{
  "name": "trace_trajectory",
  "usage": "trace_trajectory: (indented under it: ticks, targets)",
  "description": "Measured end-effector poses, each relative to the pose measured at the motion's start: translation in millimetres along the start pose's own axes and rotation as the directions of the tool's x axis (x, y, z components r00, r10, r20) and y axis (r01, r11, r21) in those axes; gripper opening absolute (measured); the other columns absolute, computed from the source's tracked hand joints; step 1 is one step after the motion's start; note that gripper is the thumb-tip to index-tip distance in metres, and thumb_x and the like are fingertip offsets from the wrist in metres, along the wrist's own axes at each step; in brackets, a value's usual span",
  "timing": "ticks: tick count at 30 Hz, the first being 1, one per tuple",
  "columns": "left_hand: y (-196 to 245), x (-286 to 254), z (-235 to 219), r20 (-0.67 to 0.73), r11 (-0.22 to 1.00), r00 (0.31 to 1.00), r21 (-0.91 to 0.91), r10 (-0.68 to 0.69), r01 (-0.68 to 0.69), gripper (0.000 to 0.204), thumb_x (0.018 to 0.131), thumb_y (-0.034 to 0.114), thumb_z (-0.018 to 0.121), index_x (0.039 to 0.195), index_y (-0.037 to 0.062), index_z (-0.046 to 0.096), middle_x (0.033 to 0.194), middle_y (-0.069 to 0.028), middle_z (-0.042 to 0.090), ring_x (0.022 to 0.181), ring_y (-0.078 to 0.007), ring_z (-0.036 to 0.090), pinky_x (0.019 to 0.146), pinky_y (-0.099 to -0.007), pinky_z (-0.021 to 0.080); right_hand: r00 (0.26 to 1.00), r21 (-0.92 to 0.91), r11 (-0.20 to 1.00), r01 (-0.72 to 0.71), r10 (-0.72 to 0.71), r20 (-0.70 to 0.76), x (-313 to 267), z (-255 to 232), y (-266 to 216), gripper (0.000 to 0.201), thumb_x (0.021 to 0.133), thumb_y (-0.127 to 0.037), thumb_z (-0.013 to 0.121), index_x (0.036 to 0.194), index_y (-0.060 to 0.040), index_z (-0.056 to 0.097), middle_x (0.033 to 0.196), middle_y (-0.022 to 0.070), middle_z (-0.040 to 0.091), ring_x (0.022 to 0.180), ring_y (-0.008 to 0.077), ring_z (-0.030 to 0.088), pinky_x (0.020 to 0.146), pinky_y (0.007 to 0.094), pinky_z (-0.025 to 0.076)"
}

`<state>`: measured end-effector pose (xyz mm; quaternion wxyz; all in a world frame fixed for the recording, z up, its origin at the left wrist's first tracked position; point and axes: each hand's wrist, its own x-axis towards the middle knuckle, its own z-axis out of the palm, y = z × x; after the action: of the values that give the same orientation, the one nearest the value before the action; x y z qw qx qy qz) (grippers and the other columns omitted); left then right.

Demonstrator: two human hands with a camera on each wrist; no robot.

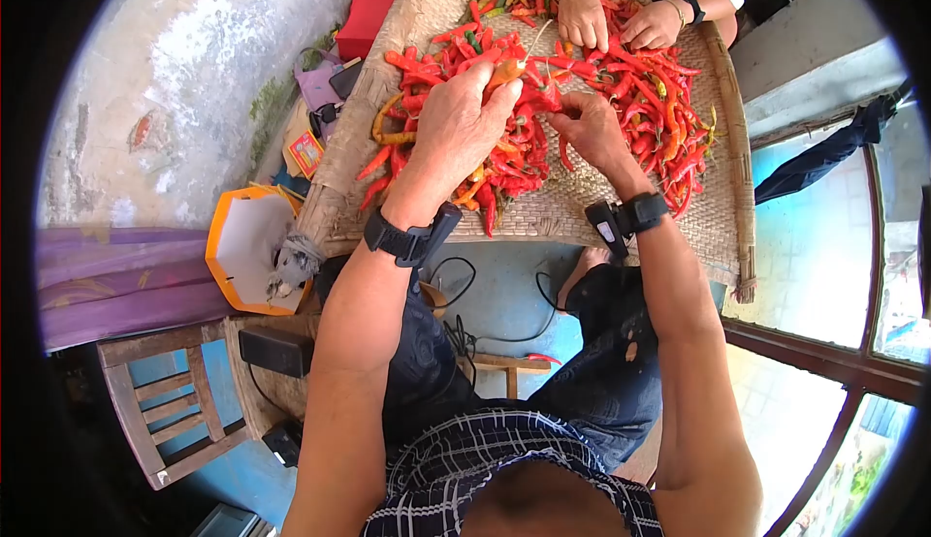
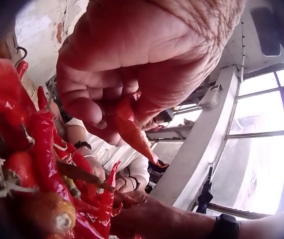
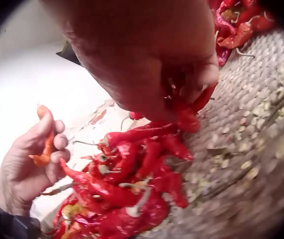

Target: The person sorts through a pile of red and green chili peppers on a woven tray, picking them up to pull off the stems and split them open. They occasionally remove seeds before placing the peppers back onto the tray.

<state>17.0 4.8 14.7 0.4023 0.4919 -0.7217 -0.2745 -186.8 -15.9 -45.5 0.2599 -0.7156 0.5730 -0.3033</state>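
Observation:
My left hand (image 1: pixel 456 120) pinches an orange-red chili (image 1: pixel 506 74) between thumb and fingers, above the left pile of red chilies (image 1: pixel 519 154). In the left wrist view the same chili (image 2: pixel 128 127) hangs from the fingertips with its tip pointing down. My right hand (image 1: pixel 593 132) is at the right edge of that pile, its fingertips on a red chili (image 1: pixel 545 98). The right wrist view shows the right hand (image 3: pixel 147 55) with curled fingers around red chili pieces (image 3: pixel 188 119), partly hidden by the hand.
Another person's hands (image 1: pixel 582 15) work in the right pile (image 1: pixel 669 101) across the woven tray (image 1: pixel 567 212). A red box (image 1: pixel 370 15), an orange-rimmed container (image 1: pixel 233 256) and a wooden chair (image 1: pixel 160 406) stand at the left. Cables lie on the floor below.

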Motion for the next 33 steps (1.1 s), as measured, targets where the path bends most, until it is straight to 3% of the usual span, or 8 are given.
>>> trace_trajectory:
  ticks: [2, 9, 12, 17, 25, 28, 32, 33]
  targets:
    - [1.7, -1.2, -1.4, 0.047, 0.985, 0.993, -0.13, -0.109, 0.115, 0.032, 0.09, 0.028, 0.054, 0.104, 0.0, 0.058, 0.072, -0.0054, 0.062, 0.063, -0.0105, 0.058, 0.06, -0.0262, 0.047, 0.986, 0.345, 0.927, -0.147, 0.108, 0.129, -6.4, -9.4, -22.8, 0.016, 0.081, -0.012, 0.065, 0.089, 0.0027, 0.065, 0.069, 0.0016, 0.062, 0.057, 0.0058, 0.052, 0.053, 0.023, 0.044]
    - [0.4, -4.7, 17.7, 0.145, 0.914, 0.966, -0.319, -0.215, 0.252, 0.035, 0.088, 0.032, 0.056, 0.099, -0.0013, 0.054, 0.071, -0.0089, 0.06, 0.059, -0.0159, 0.059, 0.052, -0.0292, 0.046, 0.984, 0.813, 0.561, -0.156, 0.014, 0.179, -31.5, -20.0, -56.3, 0.016, 0.084, -0.016, 0.066, 0.094, -0.0033, 0.065, 0.073, -0.0039, 0.061, 0.058, 0.0016, 0.049, 0.049, 0.0183, 0.04]
    - [14.1, -7.1, 18.1, 0.315, 0.598, 0.915, -0.693, -0.251, 0.403, 0.032, 0.087, 0.028, 0.061, 0.107, 0.0057, 0.051, 0.077, 0.0023, 0.054, 0.049, -0.0016, 0.041, 0.042, -0.016, 0.032, 0.97, 0.784, 0.599, -0.162, -0.051, 0.239, -35.2, -18.8, -54.0, 0.019, 0.084, -0.019, 0.066, 0.094, -0.0035, 0.065, 0.073, -0.0025, 0.061, 0.061, 0.0036, 0.052, 0.052, 0.019, 0.042]
    - [13.0, -6.4, 19.4, 0.232, 0.614, 0.935, -0.707, -0.268, 0.351, 0.034, 0.083, 0.023, 0.067, 0.107, 0.006, 0.05, 0.078, 0.0036, 0.055, 0.052, -0.0004, 0.043, 0.043, -0.0158, 0.033, 0.929, 0.756, 0.587, -0.29, -0.016, 0.369, -39.1, -17.3, -47.5, 0.024, 0.087, -0.028, 0.063, 0.089, -0.0043, 0.065, 0.069, -0.0008, 0.06, 0.058, 0.007, 0.054, 0.052, 0.0213, 0.043]
    - [21.5, -9.6, 11.5, 0.441, 0.664, 0.876, -0.597, -0.197, 0.45, 0.019, 0.083, 0.024, 0.067, 0.089, 0.0073, 0.06, 0.067, 0.0052, 0.054, 0.052, -0.001, 0.043, 0.045, -0.0169, 0.033, 0.881, 0.571, 0.792, -0.215, -0.094, 0.463, -40.7, -31.7, -48.8, 0.031, 0.087, -0.034, 0.062, 0.085, -0.0034, 0.066, 0.069, 0.0012, 0.061, 0.061, 0.0076, 0.054, 0.053, 0.0202, 0.043]
    - [11.7, -4.6, 10.2, 0.331, 0.636, 0.902, -0.64, -0.279, 0.431, 0.018, 0.083, 0.023, 0.067, 0.087, 0.0075, 0.06, 0.067, 0.0042, 0.055, 0.051, -0.0018, 0.043, 0.045, -0.0172, 0.032, 0.923, 0.728, 0.583, -0.361, 0.113, 0.367, -42.3, -31.7, -54.2, 0.03, 0.088, -0.032, 0.06, 0.094, -0.0034, 0.068, 0.071, 0.0017, 0.062, 0.058, 0.0075, 0.054, 0.051, 0.0197, 0.043]
    - [-2.6, 1.2, 6.3, 0.298, 0.572, 0.903, -0.701, -0.308, 0.426, 0.015, 0.085, 0.019, 0.064, 0.092, 0.0063, 0.058, 0.069, 0.002, 0.055, 0.052, -0.0032, 0.044, 0.045, -0.0168, 0.034, 0.944, 0.728, 0.602, -0.328, 0.246, 0.222, -25.0, -48.2, -28.1, 0.027, 0.09, -0.027, 0.058, 0.098, -0.0019, 0.066, 0.072, 0.0008, 0.061, 0.057, 0.0071, 0.053, 0.057, 0.02, 0.046]
    - [-2.5, 0.6, 6.8, 0.299, 0.572, 0.903, -0.7, -0.309, 0.428, 0.015, 0.085, 0.019, 0.064, 0.092, 0.0063, 0.058, 0.069, 0.002, 0.055, 0.052, -0.0032, 0.044, 0.045, -0.0168, 0.034, 0.966, 0.904, 0.383, -0.19, 0.236, 0.103, -15.2, -47.8, -13.1, 0.025, 0.091, -0.023, 0.057, 0.099, -0.0003, 0.062, 0.072, 0.0024, 0.061, 0.056, 0.0097, 0.054, 0.058, 0.0208, 0.047]
